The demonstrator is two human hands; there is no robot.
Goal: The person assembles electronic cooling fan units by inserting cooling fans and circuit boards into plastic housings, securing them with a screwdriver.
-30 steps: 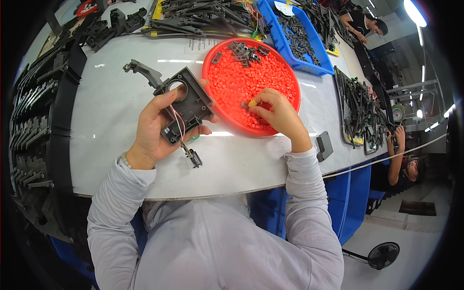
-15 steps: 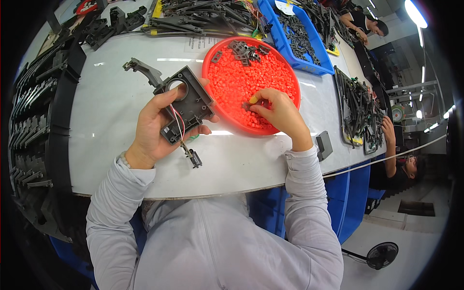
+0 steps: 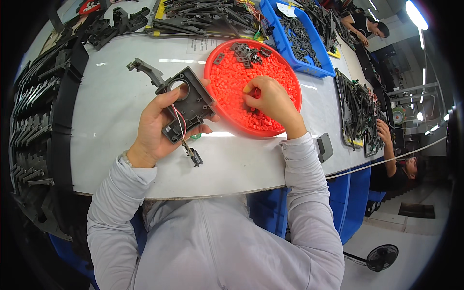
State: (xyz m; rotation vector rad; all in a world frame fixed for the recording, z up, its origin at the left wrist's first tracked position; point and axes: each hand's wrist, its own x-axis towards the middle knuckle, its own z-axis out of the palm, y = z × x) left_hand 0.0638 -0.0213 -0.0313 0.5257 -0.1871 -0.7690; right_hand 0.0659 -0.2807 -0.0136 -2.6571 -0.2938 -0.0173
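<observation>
the dark plastic housing (image 3: pixel 186 104) sits tilted in the left hand (image 3: pixel 157 128), fingers clamped round its edges, open face up so its wires (image 3: pixel 181 128) hang free. the right hand (image 3: pixel 270 99) rests in the red tray (image 3: pixel 290 121), fingertips pinched together among small red pieces (image 3: pixel 232 77), above the white table (image 3: pixel 111 106).
</observation>
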